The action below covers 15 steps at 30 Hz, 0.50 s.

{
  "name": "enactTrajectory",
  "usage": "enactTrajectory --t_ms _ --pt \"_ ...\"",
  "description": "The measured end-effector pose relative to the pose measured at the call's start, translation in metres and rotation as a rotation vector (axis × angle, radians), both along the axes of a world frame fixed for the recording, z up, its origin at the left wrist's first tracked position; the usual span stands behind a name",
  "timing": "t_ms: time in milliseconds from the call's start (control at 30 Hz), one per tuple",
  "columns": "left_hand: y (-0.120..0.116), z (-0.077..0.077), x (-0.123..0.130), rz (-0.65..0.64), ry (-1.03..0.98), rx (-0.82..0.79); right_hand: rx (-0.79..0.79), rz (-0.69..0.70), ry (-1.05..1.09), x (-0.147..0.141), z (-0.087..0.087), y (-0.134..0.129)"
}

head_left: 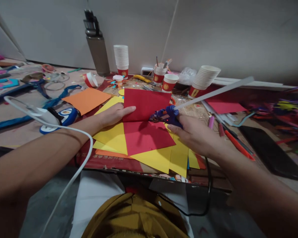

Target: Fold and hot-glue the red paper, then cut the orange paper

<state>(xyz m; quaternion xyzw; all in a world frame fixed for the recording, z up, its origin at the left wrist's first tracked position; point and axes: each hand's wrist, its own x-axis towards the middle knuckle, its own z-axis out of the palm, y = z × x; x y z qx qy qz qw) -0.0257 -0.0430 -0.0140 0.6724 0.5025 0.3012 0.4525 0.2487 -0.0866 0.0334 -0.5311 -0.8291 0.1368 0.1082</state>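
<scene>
My left hand (118, 114) grips the left edge of a folded red paper card (146, 104), thumb on its front. The upper half of the card stands raised, while its lower half (149, 140) lies on yellow sheets (111, 137). In my right hand (188, 130) is a blue glue gun (165, 115), fingers closed round its handle. A long white glue stick (213, 94) sticks out of its back. The gun's nozzle is at the card's fold, near its right end; whether it touches the paper I cannot tell.
Paper cups (121, 59) stand stacked at the back, beside a tall bottle (98, 49). An orange sheet (86, 100) lies left. A black phone (273, 150) and red-handled scissors (238, 144) lie right. A white cable (89, 148) crosses my left forearm; a black cord (209, 185) hangs at the table edge.
</scene>
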Motion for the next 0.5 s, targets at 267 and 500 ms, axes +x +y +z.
enactTrajectory --t_ms 267,500 --pt "0.0 -0.009 0.002 -0.019 -0.273 -0.128 -0.074 0.088 0.061 -0.029 -0.006 0.001" --pt "-0.001 -0.008 0.007 0.004 -0.354 -0.179 -0.094 0.145 0.053 -0.049 -0.002 0.0"
